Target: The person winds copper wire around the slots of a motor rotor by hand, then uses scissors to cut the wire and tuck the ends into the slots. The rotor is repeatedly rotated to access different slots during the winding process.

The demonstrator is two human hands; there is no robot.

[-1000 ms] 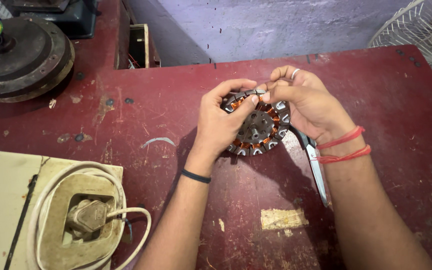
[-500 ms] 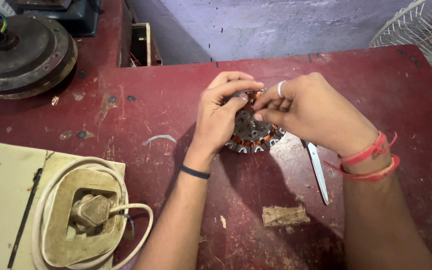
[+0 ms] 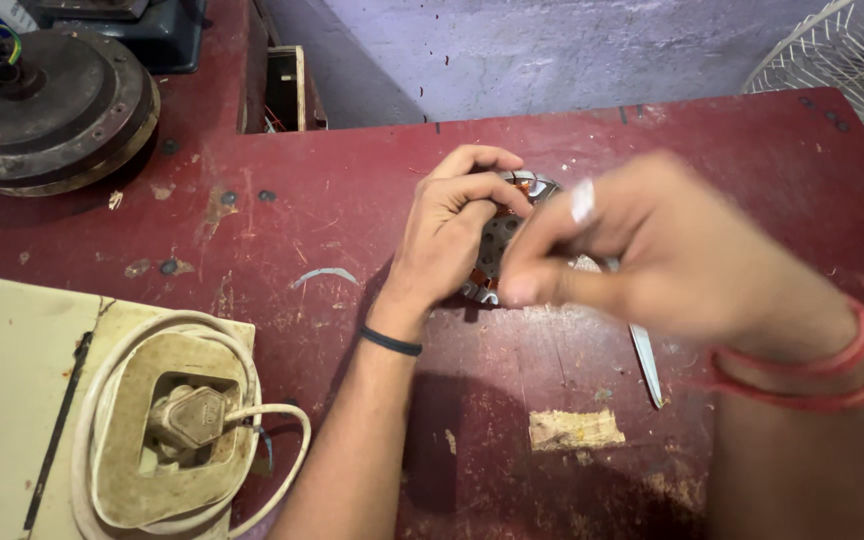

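Stator [image 3: 497, 250] gripped by left hand [image 3: 452, 225]; right hand [image 3: 672, 255] blurred, grip not discernible. Winding wire snag risked near fingers.

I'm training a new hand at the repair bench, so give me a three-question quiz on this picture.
1. True or false: the left hand rests on the wound stator.
2. What lies on the table under the right hand? A) metal blade tool B) hammer
3. What colour are the bands on the right wrist?

Key: 1 true; 2 A, the blade tool; 3 red.
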